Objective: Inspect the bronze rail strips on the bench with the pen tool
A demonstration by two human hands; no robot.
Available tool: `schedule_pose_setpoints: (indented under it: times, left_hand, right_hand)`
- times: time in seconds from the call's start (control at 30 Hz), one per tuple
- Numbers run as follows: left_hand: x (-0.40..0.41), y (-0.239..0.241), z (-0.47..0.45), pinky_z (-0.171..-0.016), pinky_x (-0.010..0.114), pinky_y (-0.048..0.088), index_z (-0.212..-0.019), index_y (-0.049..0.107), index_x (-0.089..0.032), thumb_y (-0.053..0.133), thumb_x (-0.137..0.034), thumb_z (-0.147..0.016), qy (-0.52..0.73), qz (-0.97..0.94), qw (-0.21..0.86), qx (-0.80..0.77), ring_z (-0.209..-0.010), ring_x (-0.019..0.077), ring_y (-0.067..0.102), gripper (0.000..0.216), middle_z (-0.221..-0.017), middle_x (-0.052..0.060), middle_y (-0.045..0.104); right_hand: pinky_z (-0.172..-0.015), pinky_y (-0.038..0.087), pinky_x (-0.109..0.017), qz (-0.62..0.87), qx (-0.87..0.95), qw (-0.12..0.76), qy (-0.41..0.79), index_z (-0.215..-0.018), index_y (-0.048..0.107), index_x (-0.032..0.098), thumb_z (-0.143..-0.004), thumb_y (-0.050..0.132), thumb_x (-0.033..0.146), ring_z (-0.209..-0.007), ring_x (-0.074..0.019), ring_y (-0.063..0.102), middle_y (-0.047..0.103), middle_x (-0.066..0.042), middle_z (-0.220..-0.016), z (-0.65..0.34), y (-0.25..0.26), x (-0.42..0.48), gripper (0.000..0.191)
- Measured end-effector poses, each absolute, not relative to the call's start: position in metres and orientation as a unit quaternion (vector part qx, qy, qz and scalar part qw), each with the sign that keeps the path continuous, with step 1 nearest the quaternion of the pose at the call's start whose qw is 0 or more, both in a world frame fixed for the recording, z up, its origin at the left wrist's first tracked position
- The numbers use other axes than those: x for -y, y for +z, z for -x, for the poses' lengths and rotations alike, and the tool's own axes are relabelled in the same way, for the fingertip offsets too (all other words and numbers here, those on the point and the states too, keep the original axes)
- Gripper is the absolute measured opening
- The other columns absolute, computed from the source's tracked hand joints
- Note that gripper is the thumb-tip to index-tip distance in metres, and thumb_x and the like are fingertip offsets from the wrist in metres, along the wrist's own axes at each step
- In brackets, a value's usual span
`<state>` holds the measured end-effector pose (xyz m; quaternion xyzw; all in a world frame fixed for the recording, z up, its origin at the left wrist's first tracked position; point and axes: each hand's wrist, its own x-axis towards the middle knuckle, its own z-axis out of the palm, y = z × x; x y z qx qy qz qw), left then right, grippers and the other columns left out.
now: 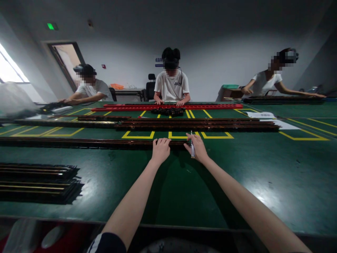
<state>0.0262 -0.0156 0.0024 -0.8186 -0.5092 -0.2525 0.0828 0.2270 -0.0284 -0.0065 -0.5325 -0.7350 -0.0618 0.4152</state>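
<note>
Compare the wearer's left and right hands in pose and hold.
The left hand lies over the long dark strips, no tool showing; the right hand carries a slim silvery tool. The left hand's fingers sit close together; the right hand's look more spread. Both are bare, by the same strips.

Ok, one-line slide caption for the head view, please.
Left hand on long dark strips, right hand at their end with a slim silvery object, over a green table.

- On the flat green table (252, 196): long thin black strips (86, 143)
- Behind them: long narrow black bundle (197, 124), then long red rail (210, 107)
- Front left: two flat black stacks (34, 172)
</note>
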Motion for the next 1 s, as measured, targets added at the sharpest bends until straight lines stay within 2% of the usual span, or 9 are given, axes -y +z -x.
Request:
schedule_pose_setpoints:
  times: [0.07, 0.17, 0.3, 0.4, 0.8, 1.0]
  left_hand:
    - [0.015, 0.002, -0.026, -0.105, 0.048, 0.033, -0.118, 0.060, -0.022, 0.039, -0.014, -0.087, -0.253, 0.820, 0.082, 0.508, -0.113, 0.0241, 0.055, 0.038, -0.119, 0.007, 0.065]
    - [0.016, 0.004, -0.026, -0.105, 0.048, 0.033, -0.118, 0.060, -0.021, 0.039, -0.015, -0.088, -0.248, 0.821, 0.069, 0.510, -0.114, 0.0242, 0.055, 0.038, -0.120, 0.008, 0.064]
    - [0.018, 0.007, -0.026, -0.106, 0.048, 0.032, -0.119, 0.060, -0.021, 0.038, -0.015, -0.088, -0.245, 0.823, 0.056, 0.510, -0.114, 0.0243, 0.054, 0.038, -0.120, 0.008, 0.064]
    - [0.018, 0.008, -0.026, -0.106, 0.048, 0.033, -0.119, 0.060, -0.021, 0.038, -0.017, -0.088, -0.248, 0.823, 0.052, 0.508, -0.114, 0.0243, 0.055, 0.038, -0.120, 0.008, 0.064]
    - [0.018, 0.009, -0.026, -0.112, 0.047, 0.028, -0.124, 0.057, -0.021, 0.038, -0.025, -0.091, -0.254, 0.831, 0.015, 0.494, -0.121, 0.0222, 0.052, 0.039, -0.127, 0.007, 0.061]
    - [0.016, 0.007, -0.026, -0.115, 0.047, 0.024, -0.126, 0.055, -0.019, 0.040, -0.028, -0.091, -0.253, 0.825, 0.022, 0.504, -0.123, 0.0220, 0.051, 0.039, -0.128, 0.008, 0.061]
  right_hand:
    - [-0.093, 0.046, -0.050, 0.509, 0.778, 0.364, -0.058, -0.108, 0.055, 0.021, -0.085, 0.057, 0.034, -0.112, -0.0296, 0.054, 0.063, -0.010, -0.105, -0.226, -0.005, 0.029, 0.026]
    - [-0.089, 0.045, -0.047, 0.500, 0.810, 0.302, -0.047, -0.094, 0.052, 0.021, -0.084, 0.059, 0.031, -0.106, -0.0285, 0.056, 0.063, -0.011, -0.109, -0.223, -0.003, 0.031, 0.016]
    - [-0.077, 0.047, -0.039, 0.524, 0.797, 0.296, -0.047, -0.087, 0.046, 0.021, -0.085, 0.058, 0.029, -0.084, -0.0237, 0.058, 0.063, -0.009, -0.093, -0.220, 0.000, 0.030, 0.014]
    - [-0.072, 0.045, -0.036, 0.532, 0.789, 0.299, -0.066, -0.085, 0.044, 0.022, -0.083, 0.060, 0.030, -0.078, -0.0233, 0.055, 0.059, -0.007, -0.084, -0.219, 0.001, 0.027, 0.018]
    - [-0.079, 0.039, -0.039, 0.585, 0.757, 0.283, -0.064, -0.086, 0.043, 0.023, -0.079, 0.055, 0.028, -0.084, -0.0260, 0.054, 0.061, -0.007, -0.086, -0.218, 0.005, 0.030, 0.015]
    - [-0.087, 0.033, -0.044, 0.594, 0.743, 0.289, -0.107, -0.087, 0.043, 0.021, -0.073, 0.050, 0.013, -0.090, -0.0278, 0.056, 0.065, -0.010, -0.093, -0.215, 0.004, 0.033, 0.017]
